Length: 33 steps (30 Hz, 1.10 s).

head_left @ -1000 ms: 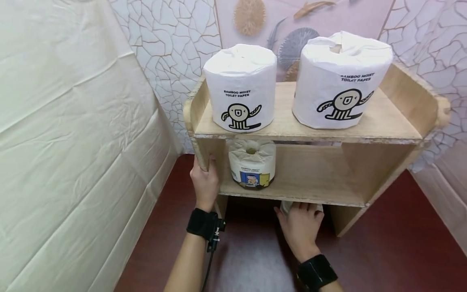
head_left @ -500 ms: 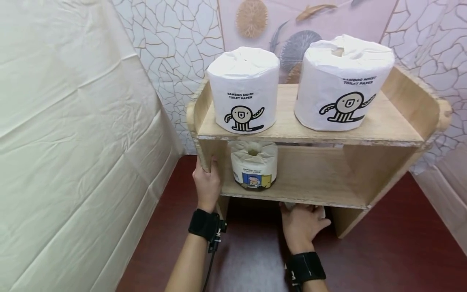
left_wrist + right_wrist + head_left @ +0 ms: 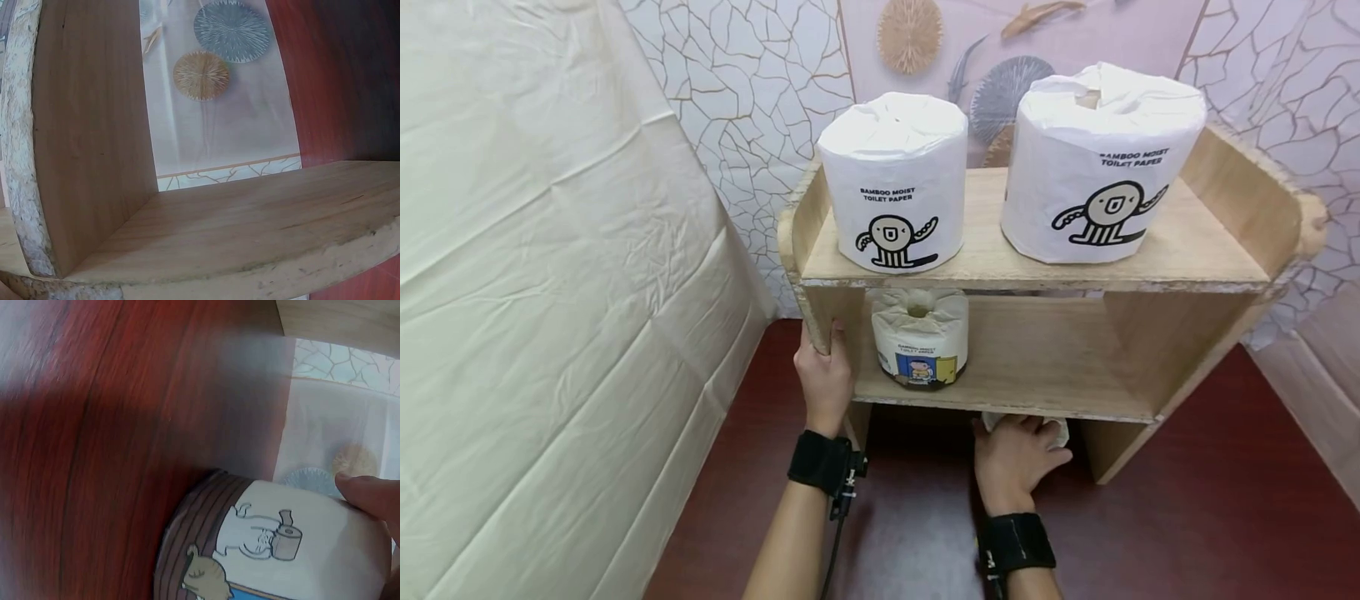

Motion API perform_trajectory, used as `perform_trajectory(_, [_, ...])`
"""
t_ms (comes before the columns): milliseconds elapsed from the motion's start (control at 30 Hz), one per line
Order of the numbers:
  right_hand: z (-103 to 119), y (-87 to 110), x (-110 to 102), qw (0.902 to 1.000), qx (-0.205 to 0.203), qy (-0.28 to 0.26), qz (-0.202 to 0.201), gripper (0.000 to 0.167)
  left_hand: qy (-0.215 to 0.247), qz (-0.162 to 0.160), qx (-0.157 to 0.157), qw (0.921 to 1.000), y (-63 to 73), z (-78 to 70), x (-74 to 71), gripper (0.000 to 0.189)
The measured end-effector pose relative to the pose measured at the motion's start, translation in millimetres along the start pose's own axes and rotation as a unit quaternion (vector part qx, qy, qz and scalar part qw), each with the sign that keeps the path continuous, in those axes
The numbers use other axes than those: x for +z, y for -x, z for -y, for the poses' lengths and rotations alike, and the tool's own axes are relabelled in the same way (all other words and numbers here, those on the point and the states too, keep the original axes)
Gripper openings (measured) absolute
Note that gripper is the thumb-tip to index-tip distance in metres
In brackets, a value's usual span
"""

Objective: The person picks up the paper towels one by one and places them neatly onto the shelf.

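Observation:
My left hand (image 3: 824, 379) grips the front edge of the wooden rack's left side panel (image 3: 816, 321); in the left wrist view only a bit of finger shows at the lower left corner. My right hand (image 3: 1017, 458) reaches under the lower board and holds a toilet paper roll (image 3: 1057, 435) from above, its fingers spread over the top. Most of that roll is hidden in the head view. In the right wrist view the roll (image 3: 269, 544) stands on the dark red tabletop, its printed wrapper showing, with one finger (image 3: 369, 494) at its upper edge.
Two large white toilet paper rolls (image 3: 895, 183) stand on the top board (image 3: 985, 221). A smaller roll (image 3: 919, 337) with a colourful print sits at the left of the middle board (image 3: 1052, 358). Cream padded cloth (image 3: 572, 292) borders the left side.
My right hand has turned at the wrist, its wristband swinging left, and its fingers have shifted over the roll's top. The left hand keeps its hold on the side panel.

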State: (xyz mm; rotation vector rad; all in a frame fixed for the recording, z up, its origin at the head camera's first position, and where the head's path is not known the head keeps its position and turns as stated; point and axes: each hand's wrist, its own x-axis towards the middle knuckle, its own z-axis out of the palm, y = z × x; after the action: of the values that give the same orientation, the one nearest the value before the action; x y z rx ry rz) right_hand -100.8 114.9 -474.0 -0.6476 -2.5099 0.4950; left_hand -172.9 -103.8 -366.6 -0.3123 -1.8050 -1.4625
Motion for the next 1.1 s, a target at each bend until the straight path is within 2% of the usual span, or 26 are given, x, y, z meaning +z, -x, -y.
perform_trajectory(167, [-2.9, 0.7, 2.8, 0.9982, -0.045, 0.014, -0.036, 0.068, 0.000, -0.008, 0.004, 1.0000, -1.3, 0.6, -0.9, 0.034])
perform_trajectory(267, [-3.8, -0.6, 2.3, 0.9982, -0.050, 0.009, -0.033, 0.066, 0.001, -0.008, 0.000, 1.0000, -1.5, 1.3, -0.3, 0.036])
perform_trajectory(467, [-7.2, -2.4, 0.3, 0.9989, -0.043, 0.001, -0.018, 0.068, 0.011, 0.014, -0.002, 0.9998, -0.9, 2.1, 1.9, 0.043])
perform_trajectory(733, [-9.4, 1.3, -4.9, 0.9972, -0.068, -0.012, -0.030, 0.060, 0.010, 0.004, -0.003, 0.9999, 1.2, 1.1, 2.5, 0.038])
perform_trajectory(933, [-9.2, 6.3, -15.8, 0.9964, -0.083, -0.016, -0.012, 0.060, 0.007, -0.001, -0.002, 1.0000, 1.6, 1.4, 2.6, 0.037])
perform_trajectory(1100, [-10.5, 7.5, -26.7, 0.9932, -0.109, -0.033, -0.024, 0.049, 0.008, -0.007, 0.004, 0.9999, -0.1, 1.1, 3.0, 0.038])
